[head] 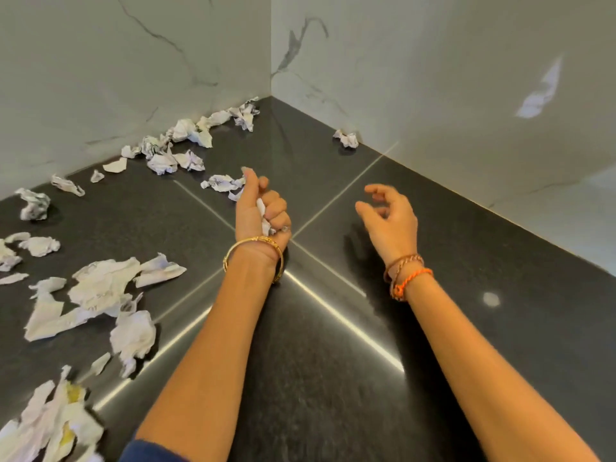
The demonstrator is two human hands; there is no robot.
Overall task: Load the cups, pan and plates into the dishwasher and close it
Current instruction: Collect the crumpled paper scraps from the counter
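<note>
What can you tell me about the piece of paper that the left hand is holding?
The piece of paper is white and crumpled, and looks thin. The left hand grips it, with the fingers curled round it, so only a narrow strip shows between the palm and the fingers, with a bit poking out near the wrist. It is held above the dark floor, apart from the other scraps. Any print on it is too hidden to tell.

Paper scraps (50,425) blurred, cut off bottom-left
</note>
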